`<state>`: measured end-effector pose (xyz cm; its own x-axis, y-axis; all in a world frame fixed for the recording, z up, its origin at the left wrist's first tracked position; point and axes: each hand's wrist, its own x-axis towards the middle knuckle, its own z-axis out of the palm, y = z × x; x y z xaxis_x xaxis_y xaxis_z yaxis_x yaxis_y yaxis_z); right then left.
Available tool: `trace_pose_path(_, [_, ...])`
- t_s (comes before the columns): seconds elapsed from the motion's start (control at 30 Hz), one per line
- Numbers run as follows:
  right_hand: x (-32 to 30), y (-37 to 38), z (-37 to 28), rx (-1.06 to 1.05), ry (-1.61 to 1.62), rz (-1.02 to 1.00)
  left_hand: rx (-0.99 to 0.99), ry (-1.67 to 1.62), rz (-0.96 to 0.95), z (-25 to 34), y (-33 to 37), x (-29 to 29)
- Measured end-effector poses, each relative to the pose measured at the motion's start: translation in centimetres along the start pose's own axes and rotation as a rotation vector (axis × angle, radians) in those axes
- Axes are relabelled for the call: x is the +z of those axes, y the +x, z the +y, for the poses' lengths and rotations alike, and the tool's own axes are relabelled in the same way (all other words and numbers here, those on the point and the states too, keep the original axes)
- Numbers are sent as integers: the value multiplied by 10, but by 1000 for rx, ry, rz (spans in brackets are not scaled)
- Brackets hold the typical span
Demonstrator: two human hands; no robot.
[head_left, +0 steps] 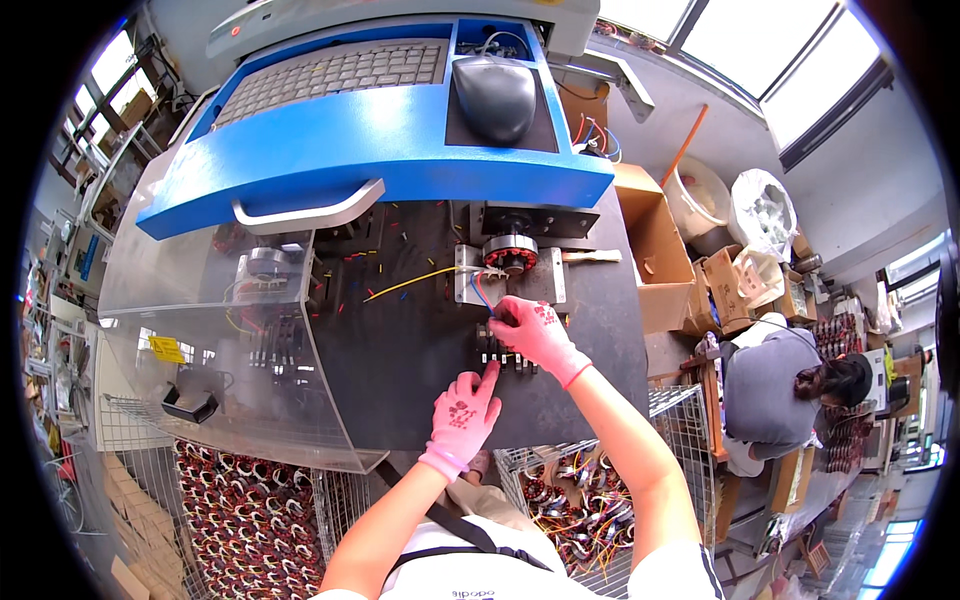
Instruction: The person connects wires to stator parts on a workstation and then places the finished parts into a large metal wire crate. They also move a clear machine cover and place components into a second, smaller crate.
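A round stator (510,252) with red windings sits on a fixture at the back of the dark worktop (400,400). Red and blue wires (482,290) run from it toward me, and a yellow wire (410,283) stretches out to the left. My right hand (538,332), in a pink glove, pinches the blue wire close to its end, above a row of small black clips (508,362). From the near side, my gloved left hand (462,418) reaches its extended index finger onto a clip at the row's left; its thumb stands apart. The wire tip is hidden by my right fingers.
A blue drawer (380,150) with keyboard (335,80) and mouse (495,98) overhangs the back. A clear cover (220,350) stands left. Wire baskets of stators (245,520) sit below the front edge. Cardboard boxes (655,245) and a seated person (775,385) are at right.
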<state>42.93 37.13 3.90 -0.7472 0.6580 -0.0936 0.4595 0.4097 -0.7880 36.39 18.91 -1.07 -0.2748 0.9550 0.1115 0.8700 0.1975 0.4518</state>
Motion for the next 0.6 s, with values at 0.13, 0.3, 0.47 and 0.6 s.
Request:
trace_pose_path(0.13, [9, -5, 13, 25, 56, 0, -6, 221, -74, -6, -2, 19])
trace_pose_path(0.3, [16, -7, 29, -73, -19, 36, 43, 472, -165, -7, 0, 36])
trace_pose_path(0.47, [24, -6, 35, -85, 22, 55, 29, 455, -162, -7, 0, 40])
trace_pose_path(0.6, [27, -6, 39, -98, -51, 60, -86, -233, 155, -12, 9, 26])
